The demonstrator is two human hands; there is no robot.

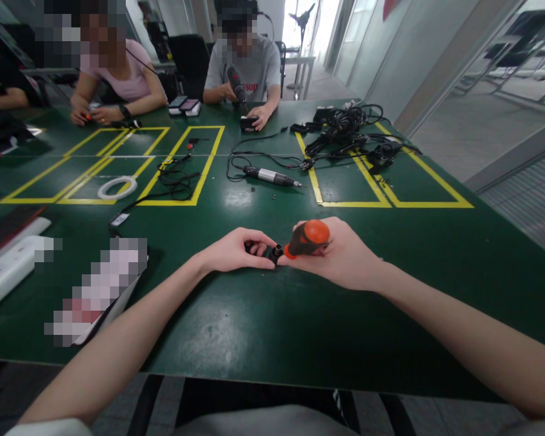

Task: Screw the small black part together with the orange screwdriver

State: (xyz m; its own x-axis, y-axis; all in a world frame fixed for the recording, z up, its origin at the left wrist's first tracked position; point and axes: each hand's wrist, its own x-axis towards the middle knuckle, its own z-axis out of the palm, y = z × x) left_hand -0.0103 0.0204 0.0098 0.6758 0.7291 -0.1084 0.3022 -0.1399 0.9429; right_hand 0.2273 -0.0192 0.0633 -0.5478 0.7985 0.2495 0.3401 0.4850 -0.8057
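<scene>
My left hand (243, 249) pinches a small dark cylindrical part (276, 253) just above the green table (254, 339). That part has a round, metallic-looking open top; its exact kind I cannot make out. In my right hand (345, 254) is a screwdriver (309, 236) with an orange and black handle, tilted so the handle's end faces up toward me. Its narrow end points at the dark part, close to my left fingertips. Whether the tip touches the part is hidden.
An electric screwdriver (272, 176) with its cord lies ahead. Tangled black cables (345, 130) lie at the far right, and a white ring (117, 188) sits left. A power strip (13, 266) and a booklet-like item (104, 290) are near left. Several people sit opposite.
</scene>
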